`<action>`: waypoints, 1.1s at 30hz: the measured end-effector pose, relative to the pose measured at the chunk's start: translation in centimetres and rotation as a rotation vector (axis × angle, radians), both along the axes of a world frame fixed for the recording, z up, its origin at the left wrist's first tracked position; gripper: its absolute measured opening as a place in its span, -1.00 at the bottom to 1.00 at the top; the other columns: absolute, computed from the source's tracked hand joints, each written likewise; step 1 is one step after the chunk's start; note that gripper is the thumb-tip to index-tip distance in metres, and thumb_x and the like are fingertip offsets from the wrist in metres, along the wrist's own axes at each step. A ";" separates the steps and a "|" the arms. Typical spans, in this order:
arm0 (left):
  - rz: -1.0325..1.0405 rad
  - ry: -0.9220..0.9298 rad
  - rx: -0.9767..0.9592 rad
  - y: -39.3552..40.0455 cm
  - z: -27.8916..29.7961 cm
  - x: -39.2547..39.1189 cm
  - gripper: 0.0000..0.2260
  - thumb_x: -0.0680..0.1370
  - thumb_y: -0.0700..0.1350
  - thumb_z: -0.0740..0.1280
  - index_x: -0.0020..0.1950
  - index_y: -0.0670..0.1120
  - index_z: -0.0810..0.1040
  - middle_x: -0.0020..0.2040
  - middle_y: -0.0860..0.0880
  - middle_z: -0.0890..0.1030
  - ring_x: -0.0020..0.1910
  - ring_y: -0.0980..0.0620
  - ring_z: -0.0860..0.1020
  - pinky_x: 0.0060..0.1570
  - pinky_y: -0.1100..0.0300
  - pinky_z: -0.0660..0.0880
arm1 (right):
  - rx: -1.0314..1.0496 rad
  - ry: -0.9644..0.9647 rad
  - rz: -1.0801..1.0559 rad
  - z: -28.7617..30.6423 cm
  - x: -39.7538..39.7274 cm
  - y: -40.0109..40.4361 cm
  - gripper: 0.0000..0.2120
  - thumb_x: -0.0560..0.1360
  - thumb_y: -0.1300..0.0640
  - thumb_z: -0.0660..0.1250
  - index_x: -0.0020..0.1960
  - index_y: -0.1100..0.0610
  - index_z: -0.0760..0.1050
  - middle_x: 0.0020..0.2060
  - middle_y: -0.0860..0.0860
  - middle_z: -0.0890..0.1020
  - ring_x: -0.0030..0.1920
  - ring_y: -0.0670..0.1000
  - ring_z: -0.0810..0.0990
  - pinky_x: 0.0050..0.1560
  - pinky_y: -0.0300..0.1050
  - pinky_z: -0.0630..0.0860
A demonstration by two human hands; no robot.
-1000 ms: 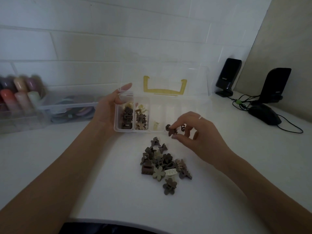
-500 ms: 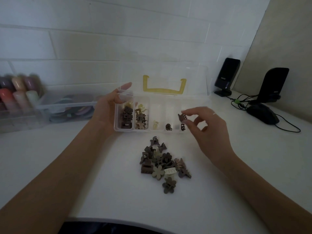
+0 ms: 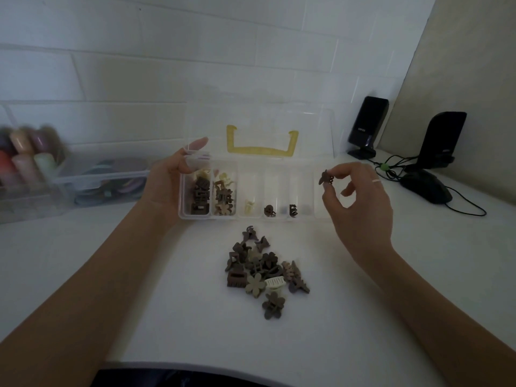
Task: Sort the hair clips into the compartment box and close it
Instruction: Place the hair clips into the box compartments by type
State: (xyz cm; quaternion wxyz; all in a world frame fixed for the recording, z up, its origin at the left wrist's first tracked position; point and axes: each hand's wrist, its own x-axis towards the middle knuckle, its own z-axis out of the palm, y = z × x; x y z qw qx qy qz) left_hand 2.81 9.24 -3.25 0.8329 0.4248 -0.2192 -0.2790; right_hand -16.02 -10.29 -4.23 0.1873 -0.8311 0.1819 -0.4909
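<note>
Right hand (image 3: 360, 202): pinching one small dark brown plastic claw clip (image 3: 326, 177) between thumb and forefinger, held in the air above the far right compartment of the clear plastic compartment box (image 3: 324, 215). Thin pale ring (image 3: 376, 180) on one finger. Left hand (image 3: 167, 185): gripping the left end of the box, thumb up along the corner of the raised transparent lid (image 3: 312, 129), with its yellow handle (image 3: 262, 148). In the box, from the left: two compartments well filled with brown and cream clips, then single clips in the next three; last one seemingly bare. On the white table (image 3: 139, 289), near the front of the box, a loose pile of brown and beige hair clips (image 3: 264, 268), so sorting probably about half done. Step in hand: placing the held clip. Next move, as a judgement: lowering over the right compartment, opening the pinch, then back to the pile. Further right, two black speakers (image 3: 367, 127) with small white print, too blurred to read.
</note>
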 end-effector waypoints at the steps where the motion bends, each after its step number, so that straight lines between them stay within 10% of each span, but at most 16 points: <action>1: 0.001 -0.002 0.000 0.0 0.0 0.0 -0.36 -0.03 -0.17 0.41 0.07 -0.01 0.62 -0.08 -0.06 0.56 -0.16 -0.05 0.58 -0.17 0.09 0.56 | -0.017 0.021 -0.024 0.0 0.0 -0.1 -0.87 0.46 0.12 0.32 -0.03 -0.07 0.44 -0.08 -0.24 0.44 -0.17 -0.16 0.42 -0.34 -0.32 0.28; 15: -0.029 -0.011 -0.038 -0.2 -0.4 0.6 -0.31 -0.18 -0.11 0.53 -0.03 -0.01 0.70 -0.07 -0.07 0.57 -0.18 -0.05 0.61 -0.11 0.04 0.55 | -0.088 0.185 -0.095 -0.9 0.3 -1.8 -0.79 0.52 0.12 0.28 0.09 -0.07 0.60 0.04 -0.08 0.47 0.07 -0.04 0.45 -0.29 -0.16 0.36; 22: -0.027 0.006 -0.046 -0.3 -0.2 0.1 -0.30 -0.23 -0.10 0.56 -0.07 0.00 0.71 -0.08 -0.06 0.59 -0.15 -0.07 0.62 -0.15 0.03 0.58 | -0.124 0.032 0.146 0.2 -0.2 0.0 -0.80 0.45 0.20 0.25 -0.08 -0.03 0.61 -0.24 -0.18 0.45 -0.34 -0.17 0.42 -0.37 -0.32 0.32; 33: -0.018 0.005 -0.038 -0.4 0.0 -0.4 -0.10 -0.24 -0.10 0.55 0.13 -0.05 0.57 -0.08 -0.07 0.56 -0.25 -0.04 0.65 -0.25 0.09 0.59 | -0.354 0.625 0.516 -0.1 -0.1 2.9 -0.70 0.52 -0.02 0.28 0.25 -0.22 0.46 -0.55 -0.21 0.35 -0.50 -0.24 0.38 -0.38 -0.39 0.27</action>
